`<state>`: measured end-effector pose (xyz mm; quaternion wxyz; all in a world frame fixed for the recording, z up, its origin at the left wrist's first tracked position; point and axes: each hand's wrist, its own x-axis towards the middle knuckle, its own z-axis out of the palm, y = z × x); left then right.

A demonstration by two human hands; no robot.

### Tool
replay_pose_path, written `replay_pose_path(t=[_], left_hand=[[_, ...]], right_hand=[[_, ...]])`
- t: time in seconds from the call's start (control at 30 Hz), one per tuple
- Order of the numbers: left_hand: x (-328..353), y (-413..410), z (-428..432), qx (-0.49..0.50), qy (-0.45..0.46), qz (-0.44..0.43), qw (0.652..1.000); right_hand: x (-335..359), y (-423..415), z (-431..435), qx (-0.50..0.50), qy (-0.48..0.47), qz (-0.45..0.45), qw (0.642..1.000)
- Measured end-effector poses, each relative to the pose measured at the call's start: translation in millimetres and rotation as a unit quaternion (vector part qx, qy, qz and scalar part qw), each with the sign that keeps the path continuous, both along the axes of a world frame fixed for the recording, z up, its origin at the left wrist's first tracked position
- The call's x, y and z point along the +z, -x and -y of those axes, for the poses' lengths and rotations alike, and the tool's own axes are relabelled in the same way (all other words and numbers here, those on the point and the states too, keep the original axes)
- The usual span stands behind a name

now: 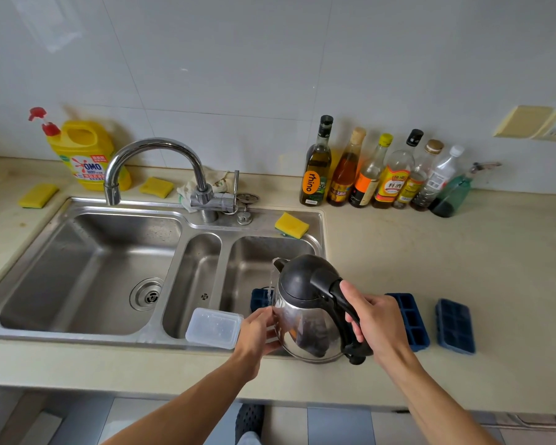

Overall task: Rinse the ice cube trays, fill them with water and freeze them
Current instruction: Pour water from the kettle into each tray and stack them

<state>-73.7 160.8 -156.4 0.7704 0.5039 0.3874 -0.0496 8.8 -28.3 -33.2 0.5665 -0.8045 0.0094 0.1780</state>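
Observation:
My right hand [374, 319] grips the black handle of a steel kettle [305, 316] tilted to the left. A thin stream of water runs from its spout onto a dark blue ice cube tray [260, 298], which sits in the right sink basin [254, 261] and is mostly hidden behind the kettle. My left hand [258, 330] holds something at that tray's near side; the kettle hides what. Two more blue ice cube trays lie on the counter to the right, one [410, 319] beside my right hand and one [454, 326] farther out.
A clear plastic box [214, 327] rests on the front rim of the narrow middle basin. The faucet [154, 165] arches over the large left basin. A yellow sponge [291, 224] lies on the sink's back rim. Several bottles [382, 175] line the wall.

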Motion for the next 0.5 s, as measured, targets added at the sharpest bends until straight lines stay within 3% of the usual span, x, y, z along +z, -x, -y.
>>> replay_pose_path(t=[0.5], left_hand=[[1.8, -10.2, -2.1, -0.020, -0.012, 0.002, 1.000]], right_hand=[[2.8, -4.4, 3.5, -0.016, -0.004, -0.001, 1.000]])
